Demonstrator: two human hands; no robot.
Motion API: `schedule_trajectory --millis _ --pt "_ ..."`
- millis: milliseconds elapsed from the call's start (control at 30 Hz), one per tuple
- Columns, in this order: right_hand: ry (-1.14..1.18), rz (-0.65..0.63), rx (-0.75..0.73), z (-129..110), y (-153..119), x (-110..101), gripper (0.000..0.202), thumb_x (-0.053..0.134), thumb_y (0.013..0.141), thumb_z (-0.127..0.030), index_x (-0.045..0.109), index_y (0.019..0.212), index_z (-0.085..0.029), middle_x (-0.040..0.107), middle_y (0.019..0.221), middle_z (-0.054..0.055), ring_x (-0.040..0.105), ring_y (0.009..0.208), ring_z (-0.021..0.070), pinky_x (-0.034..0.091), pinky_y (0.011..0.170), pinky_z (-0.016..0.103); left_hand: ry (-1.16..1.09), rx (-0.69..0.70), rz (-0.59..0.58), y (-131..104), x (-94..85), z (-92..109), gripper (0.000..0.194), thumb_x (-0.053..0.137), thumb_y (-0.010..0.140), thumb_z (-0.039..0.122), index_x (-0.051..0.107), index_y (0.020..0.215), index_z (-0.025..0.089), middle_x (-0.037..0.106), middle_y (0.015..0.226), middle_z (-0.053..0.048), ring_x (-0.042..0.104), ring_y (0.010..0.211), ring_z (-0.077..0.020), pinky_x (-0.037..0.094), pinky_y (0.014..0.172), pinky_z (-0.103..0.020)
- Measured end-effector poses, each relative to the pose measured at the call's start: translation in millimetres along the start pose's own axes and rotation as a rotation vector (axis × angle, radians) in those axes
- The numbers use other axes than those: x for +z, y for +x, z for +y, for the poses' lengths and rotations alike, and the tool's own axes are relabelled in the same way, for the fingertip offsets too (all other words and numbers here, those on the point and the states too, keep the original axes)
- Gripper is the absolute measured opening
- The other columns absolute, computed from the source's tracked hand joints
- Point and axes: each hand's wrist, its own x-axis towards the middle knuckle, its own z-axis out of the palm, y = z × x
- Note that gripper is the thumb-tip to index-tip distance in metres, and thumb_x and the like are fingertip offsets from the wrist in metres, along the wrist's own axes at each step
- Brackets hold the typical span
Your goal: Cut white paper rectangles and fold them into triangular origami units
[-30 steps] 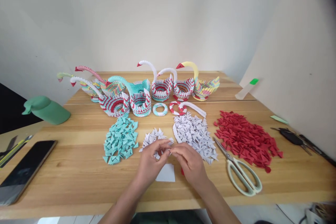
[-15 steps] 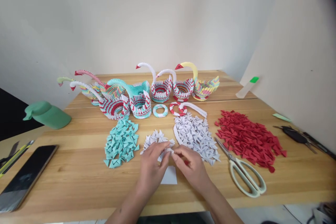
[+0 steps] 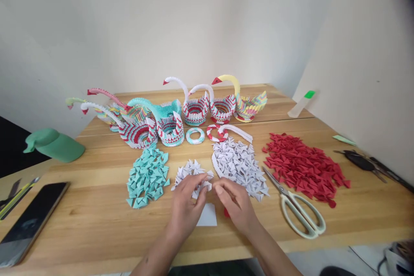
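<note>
My left hand (image 3: 188, 198) is closed in a pinch on a small white folded paper piece (image 3: 207, 186), in front of a small heap of white folded paper pieces (image 3: 189, 170). Just to the right, my right hand (image 3: 235, 202) has its thumb and forefinger together, slightly apart from that piece. Whether anything is between those fingertips cannot be made out. A white paper sheet (image 3: 207, 216) lies flat on the table below the hands. Something red (image 3: 226, 212) shows partly from under my right hand.
Turquoise pieces (image 3: 148, 179), a larger white pile (image 3: 241, 166) and red pieces (image 3: 302, 166) lie around the hands. Scissors (image 3: 302, 213) rest at right, a phone (image 3: 34, 220) at left. Several paper swans (image 3: 171, 129) and two paper rings (image 3: 195, 135) stand behind.
My right fingertips have drawn slightly away from the white piece in my left hand. More of the red thing under my right hand shows. The view has shifted a little.
</note>
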Motion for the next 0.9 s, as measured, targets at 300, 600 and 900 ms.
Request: schedule_trajectory --millis 300,600,900 --pt "0.065 -0.068 0.010 8.0 1.6 1.8 0.019 0.054 0.093 -0.022 0.068 0.106 -0.026 0.071 0.102 0.002 0.066 0.094 0.0170 0.048 0.082 0.025 -0.156 -0.221 -0.011 2.0 0.5 0.8 0.025 0.060 0.083 0.014 0.066 0.107 0.018 0.075 0.092 -0.004 0.063 0.069 -0.0139 0.053 0.069 -0.025" --pt "0.010 -0.007 -0.040 5.5 1.7 1.0 0.015 0.056 0.091 -0.019 0.068 0.096 -0.024 0.070 0.089 0.001 0.065 0.081 0.0156 0.048 0.073 0.024 -0.174 -0.207 -0.034 1.6 1.3 0.4 0.026 0.058 0.082 0.013 0.067 0.106 0.018 0.075 0.094 -0.006 0.067 0.077 -0.0166 0.053 0.071 -0.027" --pt "-0.012 0.066 -0.110 6.7 -0.2 2.9 0.020 0.053 0.092 -0.015 0.064 0.104 -0.025 0.068 0.091 0.001 0.064 0.081 0.0136 0.048 0.072 0.022 -0.199 -0.211 -0.053 1.5 1.9 0.2 0.029 0.057 0.085 0.013 0.063 0.113 0.019 0.074 0.090 -0.003 0.066 0.074 -0.0155 0.052 0.070 -0.027"
